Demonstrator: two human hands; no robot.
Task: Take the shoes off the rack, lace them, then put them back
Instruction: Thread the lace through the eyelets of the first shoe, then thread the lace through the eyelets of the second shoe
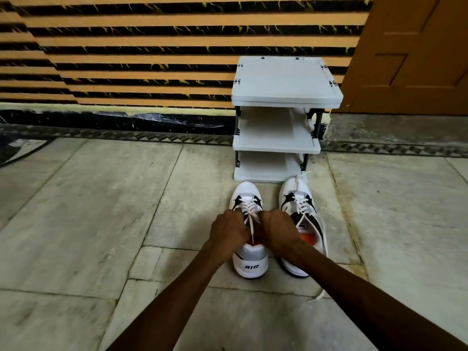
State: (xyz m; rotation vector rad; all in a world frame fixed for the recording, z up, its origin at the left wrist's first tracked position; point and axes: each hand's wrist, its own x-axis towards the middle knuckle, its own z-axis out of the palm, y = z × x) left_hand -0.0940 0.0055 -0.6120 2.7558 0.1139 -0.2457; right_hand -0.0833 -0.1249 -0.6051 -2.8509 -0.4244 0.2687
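Note:
Two white sneakers with black patches stand on the floor in front of a white rack (276,145), toes toward it. The left shoe (249,262) has "AIR" on its heel. My left hand (229,230) and my right hand (276,231) meet over its tongue, each closed on the white lace (250,216), which runs between them. The right shoe (300,206) stands beside it, its laces loose; one lace end (317,296) trails on the floor behind it. The rack's shelves hold nothing.
A pale stone tile floor (101,211) spreads to the left and right. The rack backs onto an orange and black striped wall (139,59). A brown wooden door (417,59) stands at the right. A dark mat corner (17,150) lies at far left.

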